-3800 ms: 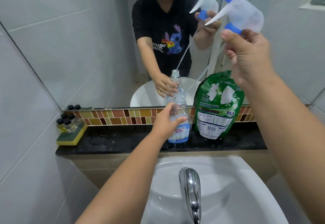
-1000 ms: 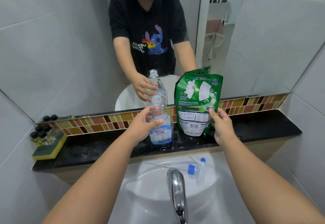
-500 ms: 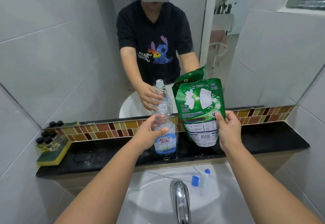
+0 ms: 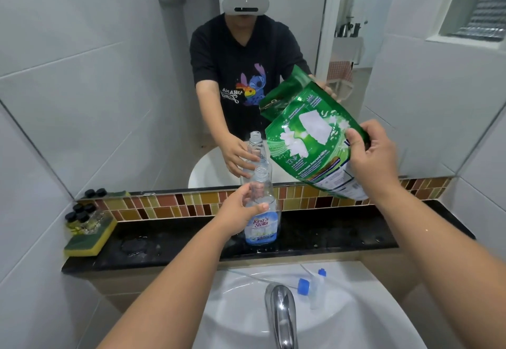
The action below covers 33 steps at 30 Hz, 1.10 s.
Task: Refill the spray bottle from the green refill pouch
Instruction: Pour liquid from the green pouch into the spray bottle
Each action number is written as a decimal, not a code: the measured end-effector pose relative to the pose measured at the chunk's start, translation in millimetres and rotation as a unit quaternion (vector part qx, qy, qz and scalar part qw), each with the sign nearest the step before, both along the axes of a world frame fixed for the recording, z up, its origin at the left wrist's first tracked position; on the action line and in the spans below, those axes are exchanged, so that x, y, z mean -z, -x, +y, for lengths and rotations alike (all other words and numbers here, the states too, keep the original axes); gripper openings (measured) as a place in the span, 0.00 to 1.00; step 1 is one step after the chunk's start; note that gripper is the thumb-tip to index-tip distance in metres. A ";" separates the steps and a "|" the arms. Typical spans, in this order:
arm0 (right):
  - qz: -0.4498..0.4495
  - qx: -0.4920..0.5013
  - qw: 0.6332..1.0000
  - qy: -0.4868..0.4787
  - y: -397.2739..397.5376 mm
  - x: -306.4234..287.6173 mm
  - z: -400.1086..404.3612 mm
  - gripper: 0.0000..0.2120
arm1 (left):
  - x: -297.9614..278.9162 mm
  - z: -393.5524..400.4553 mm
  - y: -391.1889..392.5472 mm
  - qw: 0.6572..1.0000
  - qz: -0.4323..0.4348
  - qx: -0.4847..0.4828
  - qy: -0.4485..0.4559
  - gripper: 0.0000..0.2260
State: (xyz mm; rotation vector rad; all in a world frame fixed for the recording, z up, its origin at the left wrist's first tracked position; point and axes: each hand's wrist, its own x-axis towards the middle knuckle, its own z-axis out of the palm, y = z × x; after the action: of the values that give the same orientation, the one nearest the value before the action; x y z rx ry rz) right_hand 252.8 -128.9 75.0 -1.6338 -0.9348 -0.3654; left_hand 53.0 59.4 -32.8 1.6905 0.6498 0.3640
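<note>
A clear spray bottle (image 4: pixel 263 211) with a blue "King's Stella" label stands upright on the black ledge (image 4: pixel 342 235), its neck uncapped. My left hand (image 4: pixel 241 211) grips its shoulder. My right hand (image 4: pixel 372 156) holds the green refill pouch (image 4: pixel 309 140) in the air, up and to the right of the bottle, tilted with its top towards the left. The pouch's lower left edge hangs just beside the bottle's mouth. The blue-and-white trigger sprayer (image 4: pixel 312 284) with its dip tube lies in the white sink (image 4: pixel 246 307).
A chrome tap (image 4: pixel 282 313) rises at the sink's near edge. A yellow-green sponge (image 4: pixel 87 239) with several small black-capped bottles (image 4: pixel 82 217) sits at the ledge's left end. The mirror (image 4: pixel 109 74) behind reflects a person in a headset. Water drops lie on the ledge.
My right hand has lifted the pouch off the ledge and tilted it leftward over the bottle. Earlier it laid the trigger sprayer in the sink. My left hand has stayed on the bottle.
</note>
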 end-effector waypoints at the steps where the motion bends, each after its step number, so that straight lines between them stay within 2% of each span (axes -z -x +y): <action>1: -0.030 0.004 0.999 0.015 0.9 -5.3 1.3 0.10 | -0.1 0.1 0.0 1.000 0.001 -0.002 -0.002 0.22; 7: -0.209 0.034 0.975 0.070 1.9 -34.3 11.7 0.12 | -0.1 0.5 -1.6 1.000 0.011 -0.003 -0.011 0.24; 11: -0.276 0.043 0.951 0.133 -2.0 -45.9 17.9 0.13 | 0.1 0.1 -2.9 1.000 0.015 0.000 -0.019 0.25; 17: -0.312 0.041 0.936 0.158 -3.0 -53.5 22.9 0.14 | 0.9 -0.9 -3.5 1.000 0.012 0.004 -0.016 0.21; 26: -0.377 0.035 0.909 0.172 -2.6 -67.2 28.3 0.13 | 0.1 0.5 -2.9 1.000 0.017 0.002 -0.011 0.25; 33: -0.416 0.022 0.892 0.175 -0.2 -76.1 34.0 0.15 | -0.5 0.9 -2.6 1.000 0.013 0.006 0.006 0.24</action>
State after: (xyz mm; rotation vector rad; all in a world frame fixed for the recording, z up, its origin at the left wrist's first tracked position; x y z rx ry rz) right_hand 253.0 -94.9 151.1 -1.8431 -1.6769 -1.0274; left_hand 55.7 60.3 -32.3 1.6896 0.6596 0.3303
